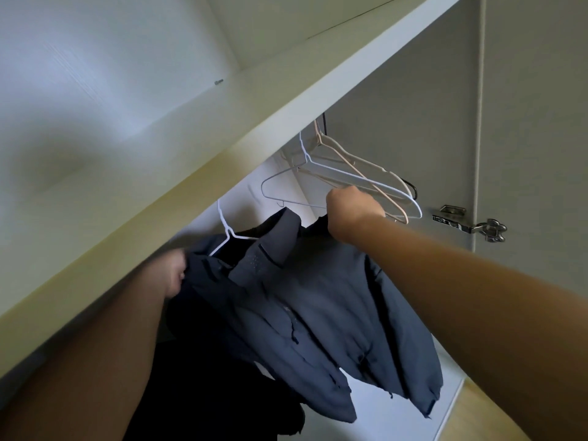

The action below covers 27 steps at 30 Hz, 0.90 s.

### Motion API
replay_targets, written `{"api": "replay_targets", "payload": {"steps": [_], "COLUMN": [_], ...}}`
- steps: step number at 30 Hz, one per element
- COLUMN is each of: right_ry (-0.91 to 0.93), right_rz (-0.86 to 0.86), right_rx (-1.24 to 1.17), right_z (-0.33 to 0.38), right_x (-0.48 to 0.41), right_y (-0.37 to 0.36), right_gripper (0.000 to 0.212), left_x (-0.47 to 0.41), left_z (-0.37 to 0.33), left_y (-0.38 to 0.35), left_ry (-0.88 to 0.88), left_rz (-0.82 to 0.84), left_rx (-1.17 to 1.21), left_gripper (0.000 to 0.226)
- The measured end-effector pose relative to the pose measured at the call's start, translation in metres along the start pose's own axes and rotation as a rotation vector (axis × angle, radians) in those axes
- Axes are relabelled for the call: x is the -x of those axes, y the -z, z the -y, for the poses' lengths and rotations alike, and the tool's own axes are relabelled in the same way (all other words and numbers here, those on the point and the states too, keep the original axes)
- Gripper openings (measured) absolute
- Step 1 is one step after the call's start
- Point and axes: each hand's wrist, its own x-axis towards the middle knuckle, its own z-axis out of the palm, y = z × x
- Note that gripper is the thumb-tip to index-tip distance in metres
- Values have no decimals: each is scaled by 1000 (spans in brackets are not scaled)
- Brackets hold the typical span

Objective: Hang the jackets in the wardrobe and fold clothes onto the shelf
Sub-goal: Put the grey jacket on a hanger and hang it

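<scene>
A dark blue jacket (321, 307) hangs on a white wire hanger (226, 232) inside the wardrobe, its hook reaching up behind the shelf edge. My left hand (175, 272) grips the jacket's left shoulder; it is blurred. My right hand (353, 211) is raised at the jacket's right shoulder, fingers curled round the lower bar of the empty hangers (356, 178). A dark garment (203, 393) hangs below and left of the jacket.
A thick white shelf board (254, 122) runs diagonally overhead. Several empty white and beige hangers hang at the right under it. The wardrobe's side panel (413, 122) carries a metal door hinge (471, 226). Wooden floor (477, 415) shows at the bottom right.
</scene>
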Motion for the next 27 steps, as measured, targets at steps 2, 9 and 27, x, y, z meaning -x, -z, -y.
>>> {"api": "replay_targets", "payload": {"steps": [2,9,27], "right_ry": [-24,-91,-148], "right_rz": [11,173,225], "right_rx": [3,25,-226], "right_z": [0,2,-17], "right_x": [-1,5,6], "right_y": [4,0,1], "right_gripper": [14,11,19], "left_x": [10,47,63], "left_z": [4,32,56], "left_y": [3,11,34], "left_ry": [103,249,-164], "left_rz": [-38,-162,39], "left_rx": [2,-29,-97], "left_gripper": [20,31,71]}}
